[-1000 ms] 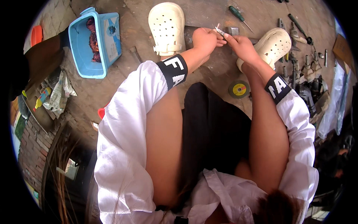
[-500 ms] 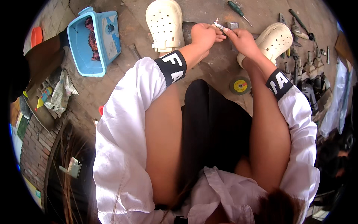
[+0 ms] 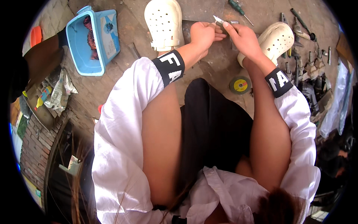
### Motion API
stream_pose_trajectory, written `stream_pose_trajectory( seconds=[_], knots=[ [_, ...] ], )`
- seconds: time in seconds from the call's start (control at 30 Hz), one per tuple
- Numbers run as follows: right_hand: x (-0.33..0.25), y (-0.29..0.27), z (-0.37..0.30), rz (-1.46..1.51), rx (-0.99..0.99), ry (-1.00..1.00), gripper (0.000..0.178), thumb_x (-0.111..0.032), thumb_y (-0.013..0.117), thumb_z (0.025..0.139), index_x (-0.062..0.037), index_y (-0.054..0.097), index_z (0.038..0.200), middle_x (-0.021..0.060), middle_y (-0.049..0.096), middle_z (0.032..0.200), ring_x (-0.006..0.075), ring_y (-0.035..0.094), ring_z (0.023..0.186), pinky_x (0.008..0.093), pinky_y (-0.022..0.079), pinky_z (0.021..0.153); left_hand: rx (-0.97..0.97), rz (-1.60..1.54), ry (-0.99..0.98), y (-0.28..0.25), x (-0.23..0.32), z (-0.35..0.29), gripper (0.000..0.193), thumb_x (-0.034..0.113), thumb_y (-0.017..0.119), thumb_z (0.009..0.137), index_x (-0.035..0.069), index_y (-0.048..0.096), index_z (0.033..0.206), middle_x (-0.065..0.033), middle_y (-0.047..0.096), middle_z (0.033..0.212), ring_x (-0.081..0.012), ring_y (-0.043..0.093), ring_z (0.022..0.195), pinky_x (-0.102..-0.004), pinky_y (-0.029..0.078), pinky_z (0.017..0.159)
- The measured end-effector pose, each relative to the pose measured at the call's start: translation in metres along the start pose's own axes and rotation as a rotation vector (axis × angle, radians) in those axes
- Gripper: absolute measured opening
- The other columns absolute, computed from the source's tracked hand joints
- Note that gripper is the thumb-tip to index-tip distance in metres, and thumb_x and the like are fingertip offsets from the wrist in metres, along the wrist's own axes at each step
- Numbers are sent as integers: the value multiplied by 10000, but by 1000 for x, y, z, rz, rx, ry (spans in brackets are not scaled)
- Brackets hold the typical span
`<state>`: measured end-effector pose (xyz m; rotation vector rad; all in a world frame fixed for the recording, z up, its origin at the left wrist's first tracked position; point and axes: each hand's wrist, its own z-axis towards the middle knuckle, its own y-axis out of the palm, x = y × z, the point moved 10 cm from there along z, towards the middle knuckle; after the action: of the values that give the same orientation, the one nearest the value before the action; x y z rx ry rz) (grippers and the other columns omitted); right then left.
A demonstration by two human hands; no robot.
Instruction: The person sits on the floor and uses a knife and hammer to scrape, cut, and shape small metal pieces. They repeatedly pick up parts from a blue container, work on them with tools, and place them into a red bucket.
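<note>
Above the floor between my shoes, both my hands are close together. My right hand (image 3: 244, 40) is closed on a small, slim white tube (image 3: 219, 19) whose pointed tip faces up and left. The thumb lies along its near end. My left hand (image 3: 204, 37) is just left of it, thumb and forefinger pinched near the tube and the other fingers reaching right. Whatever is in that pinch is too small to make out. Behind my right fingers a grey metal block (image 3: 234, 22) is partly hidden.
A blue plastic basket (image 3: 86, 71) with dark red stuff inside stands at left. A yellow-labelled grinding disc (image 3: 239, 85) and a green screwdriver (image 3: 235, 5) lie on the floor. Several metal tools crowd the right side beyond my cream clog (image 3: 278, 39). Another clog (image 3: 164, 22) is at left.
The white tube has tilted and risen slightly, showing more of its length. My right hand has turned a little over the metal block; my left hand has hardly moved.
</note>
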<state>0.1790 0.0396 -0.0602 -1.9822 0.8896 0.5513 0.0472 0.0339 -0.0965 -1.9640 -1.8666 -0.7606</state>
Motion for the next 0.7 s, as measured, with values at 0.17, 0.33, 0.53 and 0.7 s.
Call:
stream_pose_trajectory(
  seconds=[0.17, 0.33, 0.53, 0.7],
  knots=[
    [19, -5, -9, -209, 14, 42, 548, -515, 455, 910, -23, 634, 749, 177, 621, 690, 368, 606, 718, 444, 473, 654, 12, 27, -19, -1, -3, -3, 251, 109, 447, 946, -104, 576, 918, -167, 640, 863, -255, 682, 757, -300, 550, 668],
    [12, -4, -6, -223, 42, 5, 528, -493, 447, 920, -33, 622, 728, 168, 618, 674, 369, 605, 709, 454, 471, 644, 33, 27, -13, -3, -4, -1, 248, 119, 464, 941, -97, 582, 910, -156, 643, 847, -240, 683, 733, -290, 544, 642],
    [13, 0, -4, -293, 42, -12, 524, -489, 452, 921, -35, 614, 717, 161, 614, 658, 367, 602, 700, 456, 468, 638, 42, 61, 3, -5, -6, 1, 262, 130, 466, 943, -94, 596, 901, -154, 647, 821, -227, 682, 715, -281, 540, 629],
    [12, 1, -4, -319, 31, -10, 529, -494, 456, 919, -34, 610, 709, 155, 613, 648, 364, 603, 690, 456, 469, 626, 44, 88, 4, -4, -5, 1, 264, 138, 472, 943, -87, 601, 898, -146, 646, 804, -221, 678, 688, -275, 536, 608]
  ],
)
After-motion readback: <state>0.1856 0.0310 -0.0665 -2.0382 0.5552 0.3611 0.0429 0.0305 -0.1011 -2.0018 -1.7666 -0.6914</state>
